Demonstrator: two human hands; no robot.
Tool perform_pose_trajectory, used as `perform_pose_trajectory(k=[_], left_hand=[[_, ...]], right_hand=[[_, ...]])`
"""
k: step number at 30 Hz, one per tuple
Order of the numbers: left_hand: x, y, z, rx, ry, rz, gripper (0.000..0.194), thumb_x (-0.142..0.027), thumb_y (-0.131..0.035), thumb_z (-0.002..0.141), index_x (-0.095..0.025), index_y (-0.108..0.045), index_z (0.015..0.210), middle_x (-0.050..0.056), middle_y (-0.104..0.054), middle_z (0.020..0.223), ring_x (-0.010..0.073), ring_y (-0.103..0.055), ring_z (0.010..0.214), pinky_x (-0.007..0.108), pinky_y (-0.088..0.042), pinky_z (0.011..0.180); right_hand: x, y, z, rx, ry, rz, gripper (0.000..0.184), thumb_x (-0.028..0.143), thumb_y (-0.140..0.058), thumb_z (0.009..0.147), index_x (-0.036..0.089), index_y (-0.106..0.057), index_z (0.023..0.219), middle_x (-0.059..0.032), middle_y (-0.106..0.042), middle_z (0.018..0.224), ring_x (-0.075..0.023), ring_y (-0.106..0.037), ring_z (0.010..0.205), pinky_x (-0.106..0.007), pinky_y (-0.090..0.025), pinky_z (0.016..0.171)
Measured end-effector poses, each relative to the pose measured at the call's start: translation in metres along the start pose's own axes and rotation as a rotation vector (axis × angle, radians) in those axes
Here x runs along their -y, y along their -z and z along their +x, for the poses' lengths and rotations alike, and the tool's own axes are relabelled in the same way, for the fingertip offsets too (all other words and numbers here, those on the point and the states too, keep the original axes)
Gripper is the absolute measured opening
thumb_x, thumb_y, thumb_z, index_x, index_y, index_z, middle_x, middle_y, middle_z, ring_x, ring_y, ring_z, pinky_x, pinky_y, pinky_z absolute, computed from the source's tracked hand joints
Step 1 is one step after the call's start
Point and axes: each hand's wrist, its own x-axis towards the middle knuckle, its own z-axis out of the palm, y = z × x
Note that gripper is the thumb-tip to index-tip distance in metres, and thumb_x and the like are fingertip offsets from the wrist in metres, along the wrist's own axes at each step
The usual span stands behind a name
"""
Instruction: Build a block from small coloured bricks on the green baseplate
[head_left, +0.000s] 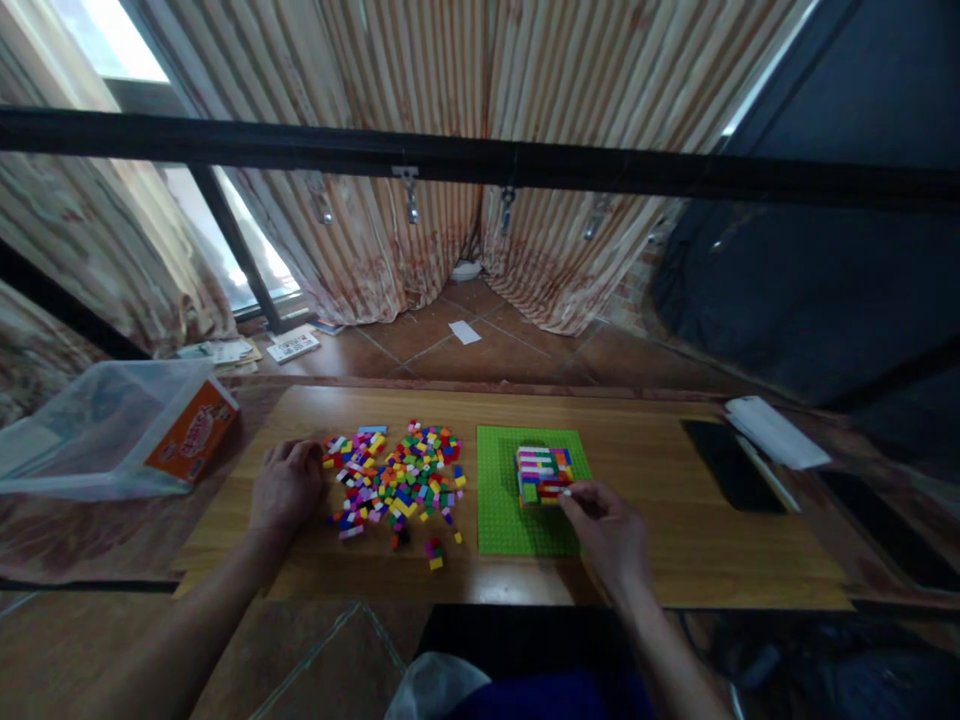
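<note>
My right hand is in a pinch at the near right corner of a small multicoloured brick structure. Between or right at its fingertips is a red toy brick, over the structure's near side. This structure stands on a green studded baseplate. At the left end of the table, my left hand rests with curled fingers beside a spread pile of loose toy bricks. Its fingertips touch the pile's left edge; whatever they hold, if anything, is hidden.
A wooden table carries everything. Beyond its left end sits a clear plastic box with an orange label. A dark flat panel lies at the right, near a white packet. A black bar crosses before the curtains.
</note>
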Motion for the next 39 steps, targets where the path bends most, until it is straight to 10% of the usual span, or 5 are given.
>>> perform_pose_trajectory(k=[39], left_hand=[[0.002,0.001,0.004,0.021,-0.002,0.031,0.036,-0.028,-0.039,0.091,-0.015,-0.071,0.1,0.016,-0.067,0.108,0.03,-0.06,0.103,0.043,-0.05,0.089]], right_hand=[[0.005,-0.014,0.017,0.086,0.291,-0.242,0.018,0.029,-0.059,0.086,0.026,-0.077,0.087,-0.0045,-0.075,0.092,-0.0217,-0.067,0.088,-0.036,-0.051,0.082]])
